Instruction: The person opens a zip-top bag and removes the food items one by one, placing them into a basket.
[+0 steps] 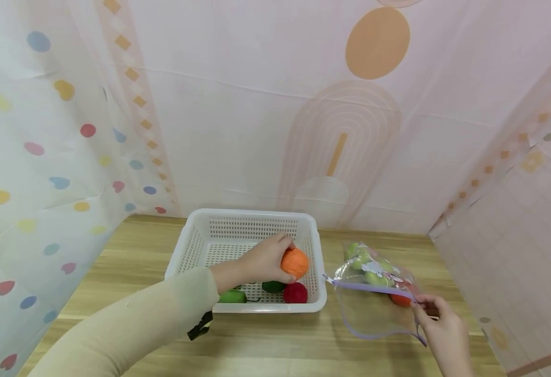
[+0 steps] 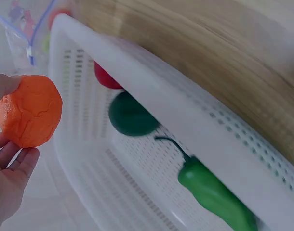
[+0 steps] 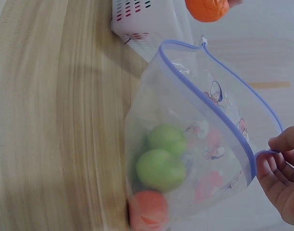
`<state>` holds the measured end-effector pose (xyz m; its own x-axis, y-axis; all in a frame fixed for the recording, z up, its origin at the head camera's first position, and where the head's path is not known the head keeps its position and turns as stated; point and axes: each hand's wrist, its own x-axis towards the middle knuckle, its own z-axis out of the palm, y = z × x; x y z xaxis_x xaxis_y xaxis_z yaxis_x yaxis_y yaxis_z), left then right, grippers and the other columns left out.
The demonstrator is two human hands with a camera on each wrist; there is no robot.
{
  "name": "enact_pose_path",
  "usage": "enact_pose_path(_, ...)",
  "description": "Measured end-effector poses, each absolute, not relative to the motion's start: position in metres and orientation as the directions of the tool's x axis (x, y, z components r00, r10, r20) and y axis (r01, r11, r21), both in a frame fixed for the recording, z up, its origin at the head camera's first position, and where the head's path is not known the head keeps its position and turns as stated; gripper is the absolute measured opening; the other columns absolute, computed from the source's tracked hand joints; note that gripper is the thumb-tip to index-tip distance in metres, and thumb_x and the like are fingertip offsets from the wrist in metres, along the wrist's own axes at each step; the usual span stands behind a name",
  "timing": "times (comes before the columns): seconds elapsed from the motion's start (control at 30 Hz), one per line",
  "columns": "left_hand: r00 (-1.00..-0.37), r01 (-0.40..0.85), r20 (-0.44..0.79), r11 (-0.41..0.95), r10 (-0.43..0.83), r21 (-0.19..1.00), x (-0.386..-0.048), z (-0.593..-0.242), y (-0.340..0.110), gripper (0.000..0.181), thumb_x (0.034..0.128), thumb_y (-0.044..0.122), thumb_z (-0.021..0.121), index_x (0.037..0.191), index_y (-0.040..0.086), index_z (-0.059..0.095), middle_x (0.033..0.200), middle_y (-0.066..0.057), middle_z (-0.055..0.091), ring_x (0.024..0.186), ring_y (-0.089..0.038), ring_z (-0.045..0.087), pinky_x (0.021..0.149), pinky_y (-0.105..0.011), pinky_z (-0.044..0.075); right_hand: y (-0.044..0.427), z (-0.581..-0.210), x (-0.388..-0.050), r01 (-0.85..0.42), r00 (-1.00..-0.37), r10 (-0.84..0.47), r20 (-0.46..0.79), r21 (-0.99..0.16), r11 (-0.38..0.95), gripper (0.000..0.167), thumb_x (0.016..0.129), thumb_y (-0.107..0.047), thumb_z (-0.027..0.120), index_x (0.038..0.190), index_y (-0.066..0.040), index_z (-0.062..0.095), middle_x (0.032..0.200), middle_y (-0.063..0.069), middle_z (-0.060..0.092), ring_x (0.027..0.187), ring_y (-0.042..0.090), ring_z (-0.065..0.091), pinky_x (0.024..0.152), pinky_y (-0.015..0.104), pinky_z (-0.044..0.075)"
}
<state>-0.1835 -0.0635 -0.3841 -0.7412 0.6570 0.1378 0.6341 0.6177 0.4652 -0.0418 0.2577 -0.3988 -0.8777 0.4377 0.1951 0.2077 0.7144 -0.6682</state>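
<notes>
My left fingers (image 2: 27,163) clamp an orange (image 1: 295,263) above the basket (image 1: 320,262); my right fingers (image 3: 273,180) pinch a bag (image 3: 200,130) beside it.

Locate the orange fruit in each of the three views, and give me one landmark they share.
Head: the orange fruit is below and slightly right of centre, in the left grip.
Left wrist: the orange fruit is at the left, about mid-height.
Right wrist: the orange fruit is right of centre, cut by the top edge.
Shared landmark: the white basket.
</notes>
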Motion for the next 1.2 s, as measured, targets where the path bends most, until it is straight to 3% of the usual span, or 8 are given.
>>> enact_pose_path(0.37, -0.825, 0.519, 0.041, 0.725, 0.564, 0.453, -0.207, -0.402, -0.092, 0.056, 0.0654, 0.027, 0.082, 0.109, 0.004, 0.055, 0.097, -0.001, 0.051, 0.079, -0.013, 0.051, 0.065, -0.026, 0.048, 0.260, -0.400, -0.041, 0.200, -0.879, 0.435, 0.196, -0.675, 0.710, 0.014, 0.083, -0.011, 0.069, 0.093, -0.003, 0.066, 0.083, 0.007, 0.067, 0.067, -0.008, 0.051, 0.056, 0.016, 0.044)
enact_pose_path(0.6, -0.848, 0.486, -0.004, 0.781, 0.530, 0.393, -0.218, -0.413, -0.105, 0.055, 0.0664, 0.023, 0.082, 0.109, 0.001, 0.055, 0.097, -0.004, 0.051, 0.081, -0.016, 0.052, 0.070, -0.028, 0.049, 0.260, -0.401, -0.042, 0.205, -0.879, 0.439, 0.187, -0.684, 0.700, 0.014, 0.082, -0.009, 0.069, 0.094, -0.002, 0.066, 0.083, 0.007, 0.067, 0.067, -0.007, 0.051, 0.056, 0.016, 0.045)
enact_pose_path(0.77, -0.855, 0.462, -0.070, 0.815, 0.515, 0.350, -0.221, -0.425, -0.111, 0.062, 0.0683, 0.018, 0.081, 0.118, -0.005, 0.052, 0.111, -0.014, 0.052, 0.087, -0.021, 0.054, 0.077, -0.034, 0.050, 0.260, -0.402, -0.042, 0.200, -0.880, 0.433, 0.195, -0.675, 0.710, 0.014, 0.082, -0.010, 0.070, 0.093, -0.003, 0.066, 0.083, 0.007, 0.067, 0.067, -0.007, 0.052, 0.056, 0.016, 0.045)
enact_pose_path(1.03, -0.871, 0.395, -0.163, 0.859, 0.463, 0.327, -0.225, -0.437, -0.111, 0.067, 0.0725, 0.022, 0.080, 0.126, -0.005, 0.049, 0.131, -0.023, 0.044, 0.096, -0.026, 0.057, 0.085, -0.040, 0.049, 0.261, -0.403, -0.042, 0.182, -0.882, 0.420, 0.213, -0.668, 0.721, 0.013, 0.082, -0.010, 0.070, 0.093, -0.003, 0.067, 0.083, 0.007, 0.067, 0.068, -0.007, 0.053, 0.057, 0.015, 0.045)
enact_pose_path(1.2, -0.871, 0.388, -0.189, 0.871, 0.454, 0.301, -0.224, -0.443, -0.110, 0.064, 0.0736, 0.024, 0.079, 0.124, -0.004, 0.051, 0.119, -0.018, 0.051, 0.087, -0.022, 0.056, 0.081, -0.038, 0.050, 0.261, -0.403, -0.042, 0.173, -0.885, 0.412, 0.217, -0.668, 0.724, 0.013, 0.082, -0.010, 0.069, 0.093, -0.003, 0.066, 0.084, 0.006, 0.067, 0.068, -0.007, 0.053, 0.058, 0.015, 0.045)
